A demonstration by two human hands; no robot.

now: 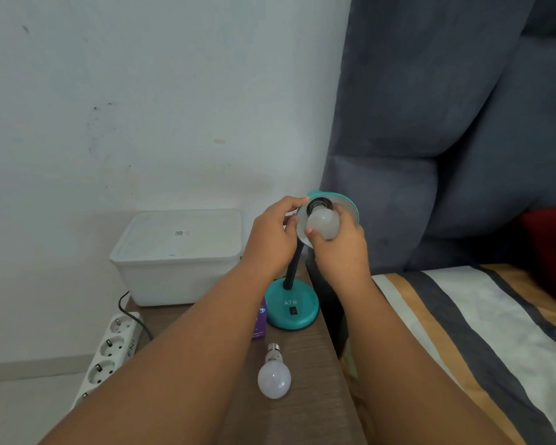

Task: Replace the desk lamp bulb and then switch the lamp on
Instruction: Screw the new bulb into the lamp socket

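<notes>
A teal desk lamp stands on the wooden bedside table (312, 374), its round base (292, 308) bearing a black rocker switch (292, 311). The lamp's shade (345, 202) is tilted up toward me. My left hand (272, 236) grips the shade's left rim. My right hand (341, 248) is closed around a white bulb (323, 223) whose screw end sits at the dark socket inside the shade. A second white bulb (274, 374) lies loose on the table in front of the base, screw cap pointing away from me.
A white lidded plastic box (177, 255) sits at the table's back left. A purple carton (260, 319) lies beside the lamp base, mostly behind my left arm. A white power strip (109, 351) with a black cable leans left of the table. A striped bed (463, 332) borders the right.
</notes>
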